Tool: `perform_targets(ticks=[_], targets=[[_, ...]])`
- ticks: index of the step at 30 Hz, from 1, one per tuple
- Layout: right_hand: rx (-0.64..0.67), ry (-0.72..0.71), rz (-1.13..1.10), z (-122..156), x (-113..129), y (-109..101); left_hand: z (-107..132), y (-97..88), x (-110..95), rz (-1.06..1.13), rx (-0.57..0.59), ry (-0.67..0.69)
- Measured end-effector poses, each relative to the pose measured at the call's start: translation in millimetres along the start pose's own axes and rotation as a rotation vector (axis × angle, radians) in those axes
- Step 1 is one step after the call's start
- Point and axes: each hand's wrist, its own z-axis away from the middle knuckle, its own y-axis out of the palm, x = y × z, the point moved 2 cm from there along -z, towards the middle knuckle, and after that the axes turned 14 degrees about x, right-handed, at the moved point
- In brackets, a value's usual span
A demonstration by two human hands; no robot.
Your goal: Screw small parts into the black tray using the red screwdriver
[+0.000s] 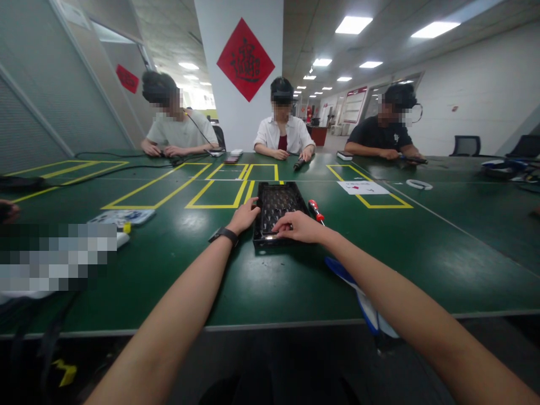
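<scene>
A black rectangular plastic casing (257,228) lies on the green table in front of me, its open side up. Inside it is a dark grid or honeycomb pattern, and a small bright patch shows at its near edge. My left hand (246,216) grips the casing's left rim, with a dark band on the wrist. Over the near right part of the casing is my right hand (297,226), its fingers curled together in a pinch; whatever they hold, if anything, is too small to tell. Just right of the casing lies a red-handled screwdriver (315,211), partly behind my right hand.
The green table (177,281) carries yellow tape outlines. A blue and white item (367,304) hangs over the near edge under my right forearm. A white sheet (363,187) and a white ring (419,184) lie farther right. Three people sit opposite; another person's hand (8,211) shows at left.
</scene>
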Motion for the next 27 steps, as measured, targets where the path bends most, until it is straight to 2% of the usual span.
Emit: perform_targets(ticks=[10, 22, 27], targets=[[0.003, 0.030, -0.047, 0, 2, -6, -6, 0.2, 8, 0.021, -0.048, 0.021], [0.023, 0.041, 0.135, 0, 5, -4, -6, 0.6, 10, 0.030, -0.039, 0.016], [-0.015, 0.028, 0.167, -1, 8, -1, -1, 0.9, 7, 0.040, -0.046, 0.040]])
